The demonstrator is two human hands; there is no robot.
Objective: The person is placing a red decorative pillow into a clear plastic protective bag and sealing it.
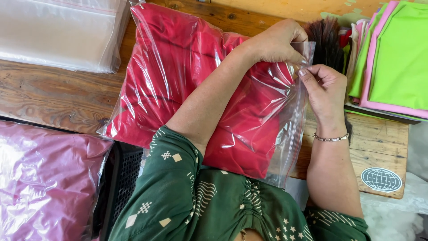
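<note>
A clear plastic zip bag (285, 134) with a folded red garment (174, 58) inside lies on the wooden table (53, 93). My left hand (278, 42) reaches across the bag and pinches its open edge at the upper right. My right hand (323, 87), with a silver bracelet on the wrist, pinches the same edge just below, fingertips almost touching the left hand's. Both forearms lie over the bag; my green patterned sleeves fill the bottom of the view.
A stack of empty clear bags (58, 31) sits at the top left. A bagged pink garment (44, 178) lies at the bottom left beside a black crate (127, 174). Folded green and pink cloths (397, 58) are piled at the right, with a dark brush (325, 35) beside them.
</note>
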